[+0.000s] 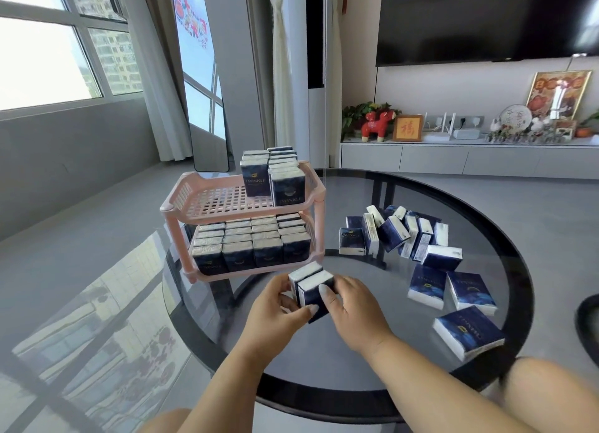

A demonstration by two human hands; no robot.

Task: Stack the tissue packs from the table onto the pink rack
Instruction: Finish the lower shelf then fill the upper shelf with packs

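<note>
Head view: both hands, left hand (275,306) and right hand (353,309), clasp seemingly two tissue packs (311,290) with fingers wrapped, near the pink rack (181,202), above the glass tabletop (486,205).

Partly hidden and cut off

Lower faces of two held tissue packs (311,288) covered by fingers; dark round object (587,327) clipped at right edge; print on far packs (393,231) illegible.

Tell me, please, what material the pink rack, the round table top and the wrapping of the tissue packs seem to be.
Pink rack: likely moulded matte plastic, with grid holes.
Table top: apparently tinted glossy glass; its frame shows through.
Tissue packs: probably thin glossy plastic film.
</note>
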